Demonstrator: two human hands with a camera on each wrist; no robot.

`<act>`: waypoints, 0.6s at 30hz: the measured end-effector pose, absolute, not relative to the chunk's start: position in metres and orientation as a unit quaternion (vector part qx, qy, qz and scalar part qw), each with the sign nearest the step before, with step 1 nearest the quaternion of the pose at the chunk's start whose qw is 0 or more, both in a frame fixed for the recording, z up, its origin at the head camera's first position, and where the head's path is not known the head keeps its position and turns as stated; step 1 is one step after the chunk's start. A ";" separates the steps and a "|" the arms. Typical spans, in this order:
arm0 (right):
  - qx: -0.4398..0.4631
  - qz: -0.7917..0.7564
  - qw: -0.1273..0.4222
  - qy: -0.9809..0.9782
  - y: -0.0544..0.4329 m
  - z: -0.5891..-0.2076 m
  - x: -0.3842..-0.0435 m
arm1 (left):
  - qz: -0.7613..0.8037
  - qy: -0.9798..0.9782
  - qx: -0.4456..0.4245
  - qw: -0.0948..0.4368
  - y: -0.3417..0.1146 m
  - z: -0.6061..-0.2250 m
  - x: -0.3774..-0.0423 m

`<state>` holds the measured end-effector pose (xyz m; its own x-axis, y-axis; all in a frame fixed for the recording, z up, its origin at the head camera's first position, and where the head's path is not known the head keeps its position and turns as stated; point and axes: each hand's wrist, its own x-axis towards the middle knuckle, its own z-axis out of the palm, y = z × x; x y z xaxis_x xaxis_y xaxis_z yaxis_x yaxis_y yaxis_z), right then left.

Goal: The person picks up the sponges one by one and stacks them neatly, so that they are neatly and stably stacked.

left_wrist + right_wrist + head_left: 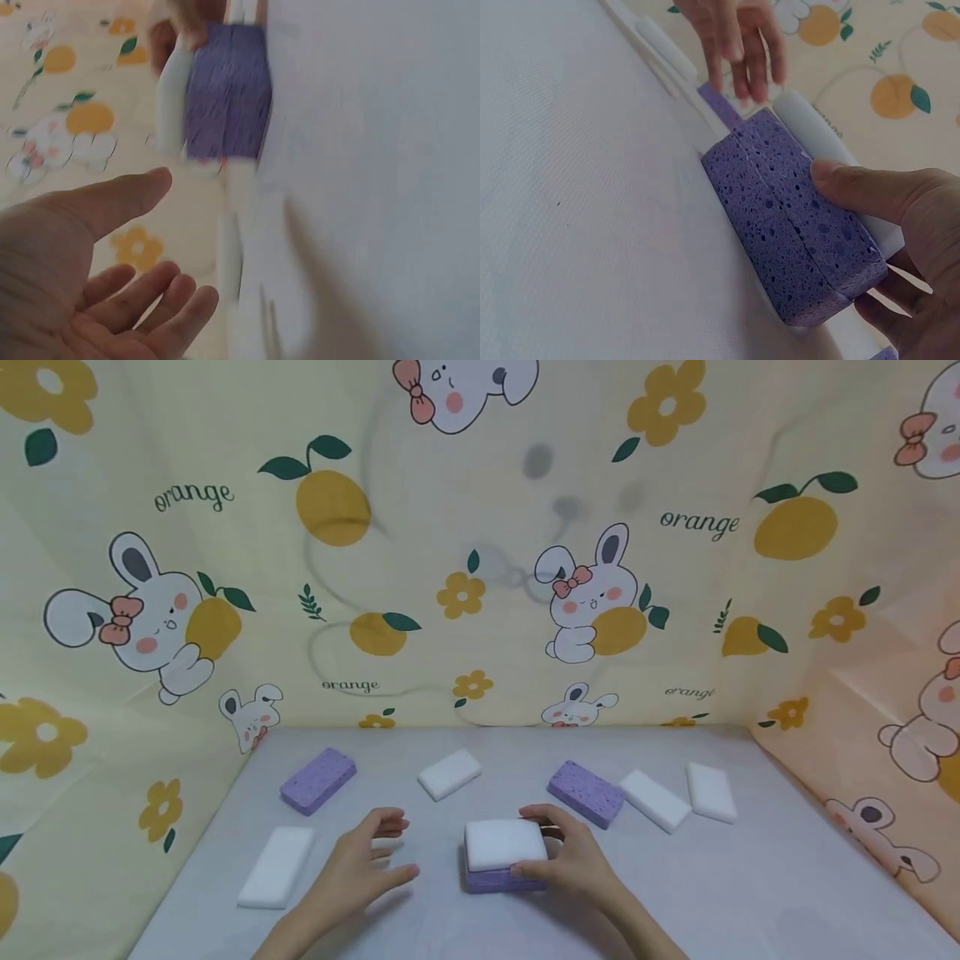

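Stack of sponges [504, 857] stands on the grey-white tabletop [431, 927], near the front: two purple porous sponges flat on each other, upper [810, 217] and lower [765, 247], with a white sponge block [506, 839] on top. Right hand [573, 853] has the stack pinched from its right, thumb on the near face, fingers bent round the far side. Left hand [358, 867] sits left of the stack, nothing in it, thumb and fingers spread wide, no contact. Holding well, as judged here: keep squeeze light since the pieces look soft, keep thumb and fingers level, line up the edges, and don't drag the upper layers sideways off the lower one; left palm could brace the stack's bare left end. Loose pieces: white block [276, 868] and purple sponge [318, 781] to the stack's left, white block [450, 775] behind, purple sponge [587, 793] and two white blocks [655, 800] behind and right. No box, tray or other container visible, so no contents to log.
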<state>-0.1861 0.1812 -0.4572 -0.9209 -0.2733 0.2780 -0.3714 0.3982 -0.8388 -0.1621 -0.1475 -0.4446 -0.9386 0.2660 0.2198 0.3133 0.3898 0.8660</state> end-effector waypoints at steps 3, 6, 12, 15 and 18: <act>0.198 0.518 0.048 -0.831 0.182 -0.457 -0.186 | -0.519 -0.842 -0.136 0.044 -0.170 -0.440 -0.154; 0.199 0.521 0.046 -0.829 0.181 -0.457 -0.186 | -0.510 -0.849 -0.111 0.080 -0.192 -0.438 -0.146; 0.188 0.519 0.044 -0.833 0.182 -0.456 -0.184 | -0.481 -0.867 -0.054 0.122 -0.228 -0.435 -0.137; 0.183 0.514 0.043 -0.837 0.182 -0.457 -0.184 | -0.471 -0.872 -0.029 0.131 -0.242 -0.434 -0.138; 0.180 0.512 0.040 -0.839 0.182 -0.457 -0.184 | -0.457 -0.879 -0.011 0.134 -0.254 -0.436 -0.139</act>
